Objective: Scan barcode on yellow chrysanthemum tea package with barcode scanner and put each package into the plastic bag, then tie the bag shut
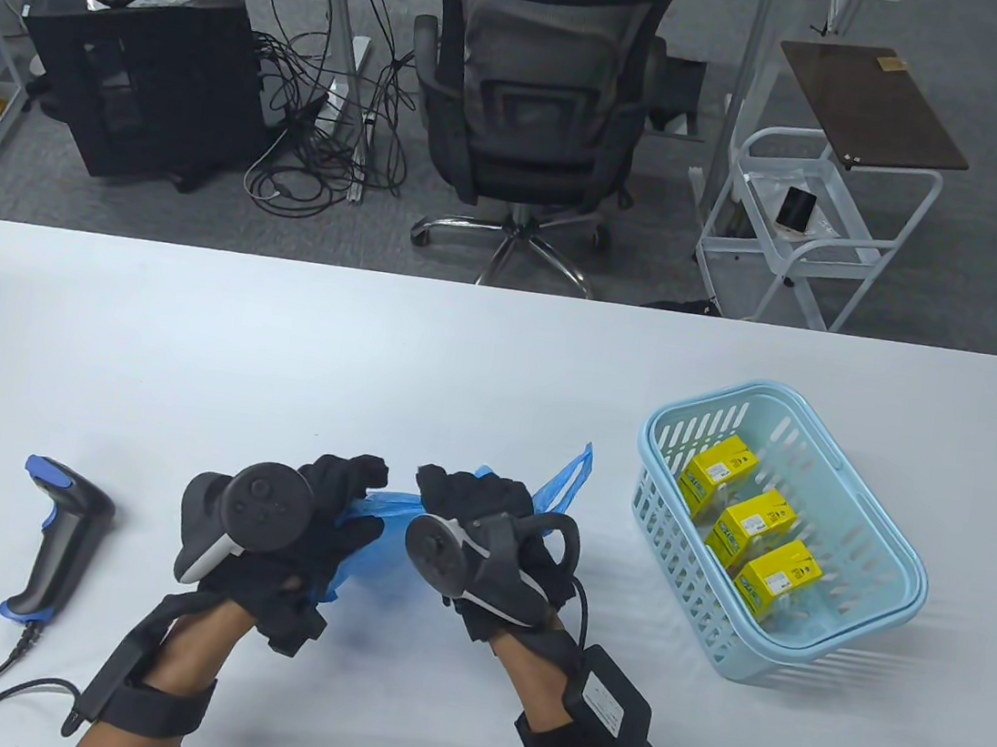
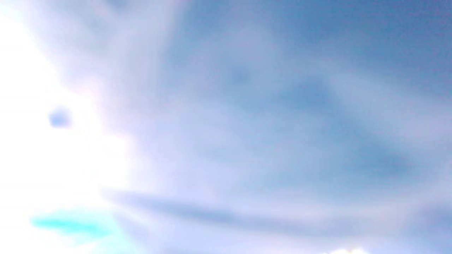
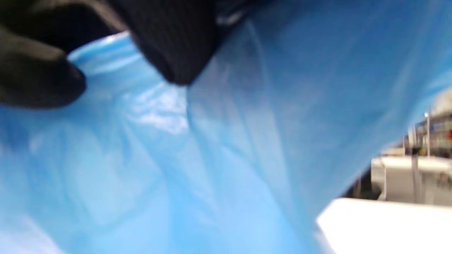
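Table view: blue plastic bag point(image 1: 370, 513) hangs bunched between both gloves, left hand point(image 1: 306, 513) and right hand point(image 1: 478, 527) each gripping its film with curled fingers. Three yellow tea packages point(image 1: 754, 526) sit in the light-blue basket point(image 1: 867, 642) at right; scanner point(image 1: 59, 540) lies at left.

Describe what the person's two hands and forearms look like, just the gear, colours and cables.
Both hands wear black fabric gloves. The left hand carries a dark round tracker with buttons and a pale grip; the right hand has a similar tracker with a ring. Black straps wrap each bare forearm. The right wrist holds a black box with a white label, and black cables trail from both wrists.
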{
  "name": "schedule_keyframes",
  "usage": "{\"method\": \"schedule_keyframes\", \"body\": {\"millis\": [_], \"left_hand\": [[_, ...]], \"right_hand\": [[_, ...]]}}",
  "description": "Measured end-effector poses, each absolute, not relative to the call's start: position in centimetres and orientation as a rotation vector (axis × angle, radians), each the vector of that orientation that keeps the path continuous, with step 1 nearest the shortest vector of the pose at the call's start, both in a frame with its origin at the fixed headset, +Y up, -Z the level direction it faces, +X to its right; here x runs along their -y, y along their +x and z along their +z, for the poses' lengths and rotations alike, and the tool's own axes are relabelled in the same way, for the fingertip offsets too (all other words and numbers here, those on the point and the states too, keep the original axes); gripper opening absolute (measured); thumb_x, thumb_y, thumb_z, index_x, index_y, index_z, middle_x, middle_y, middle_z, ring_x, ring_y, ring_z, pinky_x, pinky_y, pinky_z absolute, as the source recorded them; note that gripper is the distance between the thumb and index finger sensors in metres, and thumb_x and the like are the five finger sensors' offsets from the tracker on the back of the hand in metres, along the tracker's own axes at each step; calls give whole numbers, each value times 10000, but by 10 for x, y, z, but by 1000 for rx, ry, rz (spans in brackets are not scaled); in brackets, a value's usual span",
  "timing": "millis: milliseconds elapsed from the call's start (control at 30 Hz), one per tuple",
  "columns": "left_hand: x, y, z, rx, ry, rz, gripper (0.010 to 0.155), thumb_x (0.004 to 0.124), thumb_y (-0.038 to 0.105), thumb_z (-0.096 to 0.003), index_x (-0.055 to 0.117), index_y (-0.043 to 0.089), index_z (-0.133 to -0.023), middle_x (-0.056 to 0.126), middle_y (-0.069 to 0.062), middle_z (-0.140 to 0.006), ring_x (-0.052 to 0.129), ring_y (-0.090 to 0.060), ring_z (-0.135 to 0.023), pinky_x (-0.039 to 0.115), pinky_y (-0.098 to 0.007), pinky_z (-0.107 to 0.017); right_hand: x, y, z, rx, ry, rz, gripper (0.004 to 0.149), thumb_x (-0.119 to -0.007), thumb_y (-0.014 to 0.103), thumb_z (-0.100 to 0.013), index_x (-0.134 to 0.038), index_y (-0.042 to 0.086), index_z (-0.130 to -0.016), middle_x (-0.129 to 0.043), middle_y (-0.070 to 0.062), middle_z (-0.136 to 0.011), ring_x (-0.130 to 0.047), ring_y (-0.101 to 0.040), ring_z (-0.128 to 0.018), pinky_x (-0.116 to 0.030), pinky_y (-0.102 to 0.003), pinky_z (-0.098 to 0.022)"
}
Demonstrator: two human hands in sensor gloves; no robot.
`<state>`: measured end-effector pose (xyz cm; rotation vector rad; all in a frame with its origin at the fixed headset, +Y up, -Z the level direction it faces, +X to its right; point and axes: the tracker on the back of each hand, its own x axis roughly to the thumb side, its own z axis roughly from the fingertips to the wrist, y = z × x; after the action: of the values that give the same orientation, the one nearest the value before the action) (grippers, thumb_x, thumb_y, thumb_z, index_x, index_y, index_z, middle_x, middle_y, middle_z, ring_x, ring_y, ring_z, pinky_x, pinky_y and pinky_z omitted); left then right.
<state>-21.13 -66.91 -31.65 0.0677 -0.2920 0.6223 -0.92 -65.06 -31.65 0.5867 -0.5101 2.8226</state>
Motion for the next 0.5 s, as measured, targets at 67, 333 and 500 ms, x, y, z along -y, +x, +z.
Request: {"method": "schedule_keyframes", "body": {"millis": [67,333,500], "left_hand": [[673,-216,-319,284,30,731,501,830,510,-375,825,344,-849,862,103,-826,974,-210,-663,751,-538,-654],[673,-235,-319,155,68,1097,402,812,493,-389,917,353,-751,1007,79,-806,1067,-241,-701,794,-516,-629],[674,-238,-318,96,144,1093,405,817,467,-392,914,324,-758,1075,77,-600,1130,-181,-466,865,-472,-552]], "right_hand": [[649,-6,-316,515,582,2829,636,-946,317,-311,-679,227,-881,-873,55,-654,-963,-134,-431,-864,-425,-535],[668,-6,-320,285,543,3086,901,-975,340,-287,-440,172,-993,-742,-22,-892,-981,-147,-512,-862,-409,-525],[672,2,-324,277,479,3189,937,-967,378,-286,-399,179,-1004,-639,-70,-1004,-878,-281,-783,-717,-518,-668]]}}
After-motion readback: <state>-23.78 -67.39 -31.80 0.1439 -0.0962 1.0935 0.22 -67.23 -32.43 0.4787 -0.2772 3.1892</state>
